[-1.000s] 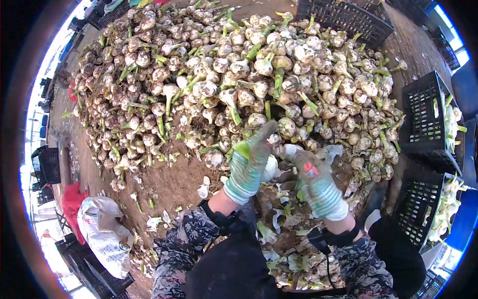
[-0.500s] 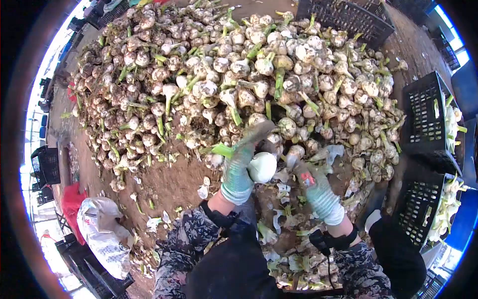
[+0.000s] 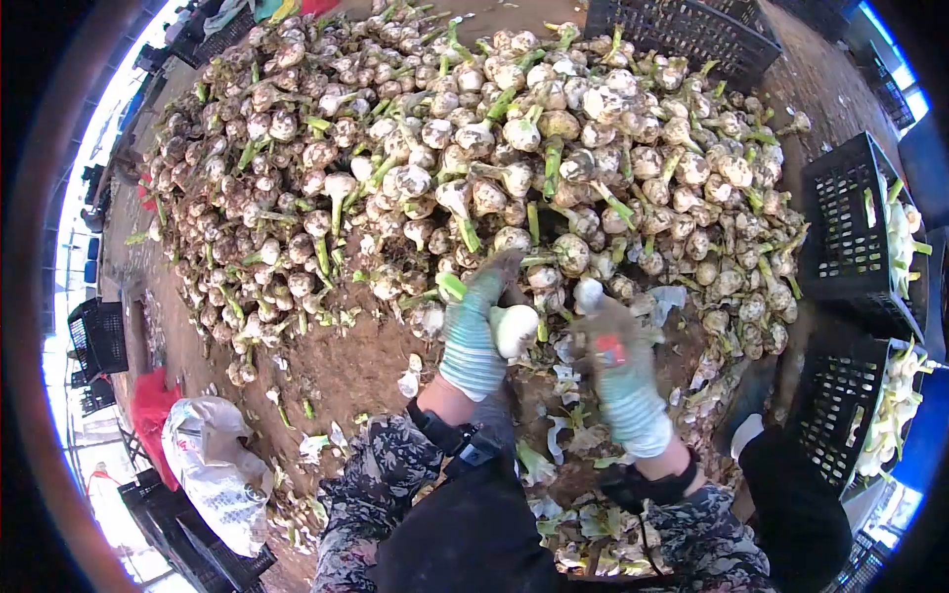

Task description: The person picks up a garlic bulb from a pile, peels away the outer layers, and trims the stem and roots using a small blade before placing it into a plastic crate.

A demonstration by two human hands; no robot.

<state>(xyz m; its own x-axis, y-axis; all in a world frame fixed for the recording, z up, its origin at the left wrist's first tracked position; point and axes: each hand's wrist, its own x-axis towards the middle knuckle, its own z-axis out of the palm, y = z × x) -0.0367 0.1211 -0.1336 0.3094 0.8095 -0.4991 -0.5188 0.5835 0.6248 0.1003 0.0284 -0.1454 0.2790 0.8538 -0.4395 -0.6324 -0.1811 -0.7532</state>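
Observation:
A peeled white bulb (image 3: 514, 331) with a green stem sits in my left hand (image 3: 474, 331), which wears a green and white striped glove with dirty fingertips. My right hand (image 3: 615, 361), in a matching glove with a red mark, is smeared by motion to the right of the bulb. Something small and pale shows at its fingertips, too blurred to name. Beyond both hands spreads a large heap of soiled bulbs (image 3: 415, 183) with cut green stems. Loose peelings (image 3: 539, 463) lie on the soil below the hands.
Black crates with pale bulbs stand at the right, one upper (image 3: 845, 232) and one lower (image 3: 835, 410). Another black crate (image 3: 692, 40) is behind the heap. At the left are a white sack (image 3: 217, 474), a red bag (image 3: 150, 415) and more black crates (image 3: 97, 336).
The bulb in my left hand has shifted slightly left and its stem has tilted. My right hand has moved up a little and is more blurred. The camera view has shifted slightly.

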